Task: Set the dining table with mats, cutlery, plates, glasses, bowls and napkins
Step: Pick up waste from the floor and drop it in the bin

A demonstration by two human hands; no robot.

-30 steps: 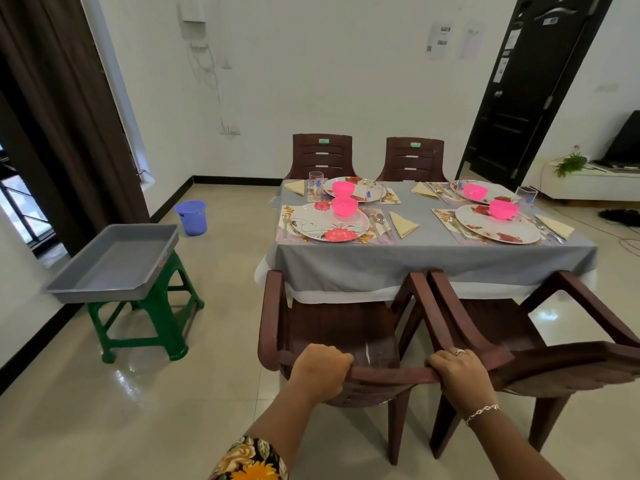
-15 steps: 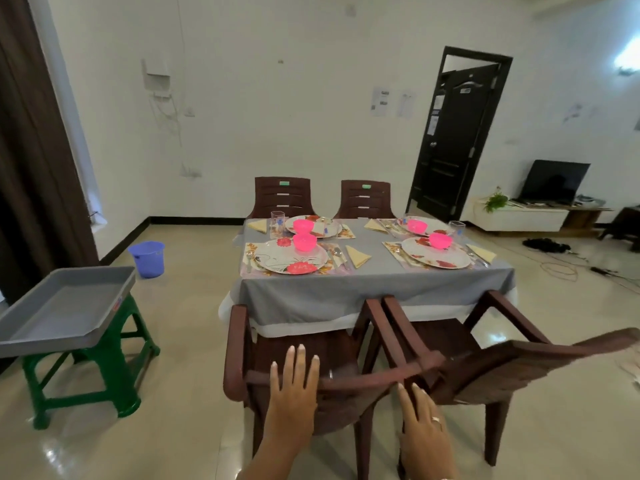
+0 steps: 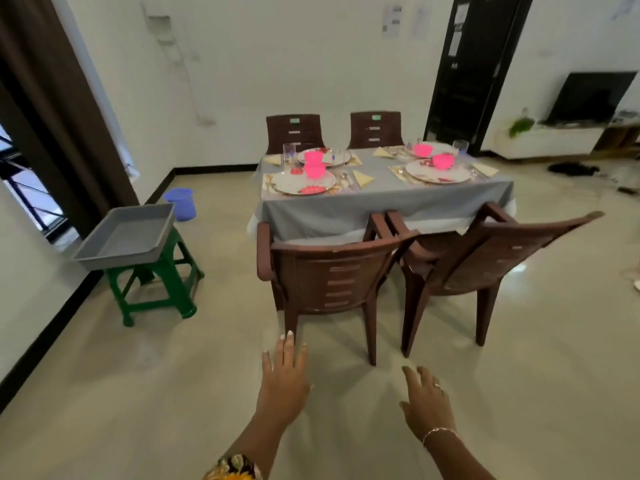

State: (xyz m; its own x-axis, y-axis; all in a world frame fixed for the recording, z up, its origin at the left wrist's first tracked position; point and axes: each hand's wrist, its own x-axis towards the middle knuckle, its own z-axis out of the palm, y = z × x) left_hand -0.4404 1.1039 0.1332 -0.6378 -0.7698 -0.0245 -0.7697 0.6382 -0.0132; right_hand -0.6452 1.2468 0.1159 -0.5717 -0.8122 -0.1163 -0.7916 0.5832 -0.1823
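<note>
The dining table stands across the room under a grey cloth and looks fully laid: four places, each with a flowered plate on a mat, a pink bowl, a folded yellow napkin and cutlery beside it, and glasses at the far places; small pieces are too blurred to count. The near left chair sits pushed in against the table edge, touching arms with the chair to its right. A second ago both hands gripped this chair's top rail; now they are off it and the chair is well away from them, so the person has stepped back, which suggests the setting is finished. The left hand is flat, fingers straight and slightly spread, holding nothing. The right hand is relaxed, fingers loosely extended, also empty. An empty-looking grey tray rests on a green stool to the left.
</note>
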